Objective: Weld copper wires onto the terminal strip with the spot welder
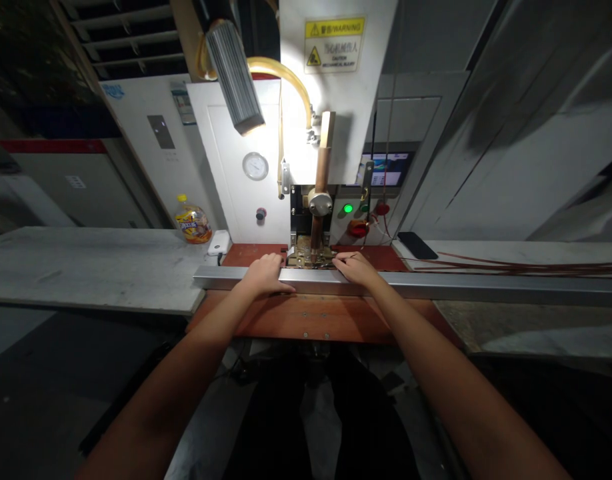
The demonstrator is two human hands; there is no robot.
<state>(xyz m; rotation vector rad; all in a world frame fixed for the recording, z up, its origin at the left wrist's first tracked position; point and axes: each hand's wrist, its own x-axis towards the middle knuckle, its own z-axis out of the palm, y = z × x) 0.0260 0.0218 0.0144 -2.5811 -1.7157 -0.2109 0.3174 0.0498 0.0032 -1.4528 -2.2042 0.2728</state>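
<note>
A long grey metal bar [436,285] lies across the reddish work plate [316,317] in front of a white welding machine [331,100]. My left hand [264,275] rests over the bar's left part, its fingers curled round it. My right hand [355,268] lies on the bar just right of the machine's copper electrode [320,193], fingers bent over the bar's far edge. The electrode comes down onto a small brass fixture [309,257] between my hands.
A grey table [86,267] to the left carries a yellow-capped juice bottle [192,223] and a small white device [219,243]. At right lie a black phone [417,245] and several thin dark strips [526,267]. A green lamp [347,209] and a red button [357,228] sit on the machine.
</note>
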